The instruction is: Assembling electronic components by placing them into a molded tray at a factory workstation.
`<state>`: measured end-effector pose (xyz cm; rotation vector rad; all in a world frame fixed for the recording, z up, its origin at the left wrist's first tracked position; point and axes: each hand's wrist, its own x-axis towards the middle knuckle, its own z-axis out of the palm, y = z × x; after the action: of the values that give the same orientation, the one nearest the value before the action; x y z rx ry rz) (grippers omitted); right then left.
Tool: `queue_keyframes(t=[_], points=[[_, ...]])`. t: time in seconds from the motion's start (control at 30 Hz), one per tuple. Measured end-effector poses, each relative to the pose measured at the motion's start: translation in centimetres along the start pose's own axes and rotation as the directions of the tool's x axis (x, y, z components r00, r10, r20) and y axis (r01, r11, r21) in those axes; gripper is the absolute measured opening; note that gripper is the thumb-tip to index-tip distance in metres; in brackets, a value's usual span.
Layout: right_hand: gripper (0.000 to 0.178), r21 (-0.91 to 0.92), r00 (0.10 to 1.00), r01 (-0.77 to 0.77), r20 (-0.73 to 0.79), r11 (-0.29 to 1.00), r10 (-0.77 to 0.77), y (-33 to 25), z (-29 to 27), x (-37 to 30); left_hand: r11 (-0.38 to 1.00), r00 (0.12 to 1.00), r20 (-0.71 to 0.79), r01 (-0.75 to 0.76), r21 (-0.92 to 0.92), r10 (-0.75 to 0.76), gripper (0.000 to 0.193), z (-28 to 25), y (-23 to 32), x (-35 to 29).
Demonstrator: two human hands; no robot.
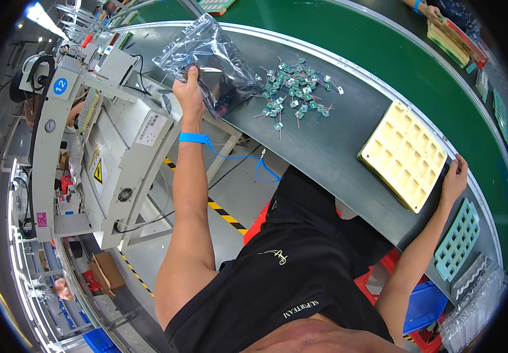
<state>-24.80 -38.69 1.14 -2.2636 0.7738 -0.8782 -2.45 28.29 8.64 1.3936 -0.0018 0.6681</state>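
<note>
Gripping a clear plastic bag [207,56] at its lower edge, the left hand [188,94] holds it just left of the pile of small green parts [295,91] on the desk [324,147]. Well right of that pile, the right hand [454,176] pinches the cream tray [404,154] at its corner.

A pile of small green circuit boards with thin red leads [295,91] lies on the grey curved worktable [324,147]. A green conveyor belt [348,41] runs along the far edge of the worktable. A pale green moulded grid tray [457,240] rests on the worktable near its right end, with clear plastic blister trays [472,306] just beyond it. A grey-white floor-standing machine with a round blue label [98,147] stands beside the worktable. Yellow-black hazard tape [221,212] crosses the floor below.
</note>
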Motion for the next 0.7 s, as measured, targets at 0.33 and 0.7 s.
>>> queue_keyframes(t=[0.33, 0.7], points=[[0.027, 0.037, 0.999, 0.031, -0.032, 0.999, -0.030, 0.0, 0.2, -0.1, 0.993, 0.995, -0.090, -0.052, -0.103, 0.043, 0.016, -0.2, 0.9, 0.3], [0.026, 0.044, 0.999, 0.032, -0.022, 0.998, -0.031, -0.2, 0.0, -0.2, 0.988, 0.986, -0.125, -0.121, -0.092, 0.109, 0.026, 0.5, 2.0, 0.2]])
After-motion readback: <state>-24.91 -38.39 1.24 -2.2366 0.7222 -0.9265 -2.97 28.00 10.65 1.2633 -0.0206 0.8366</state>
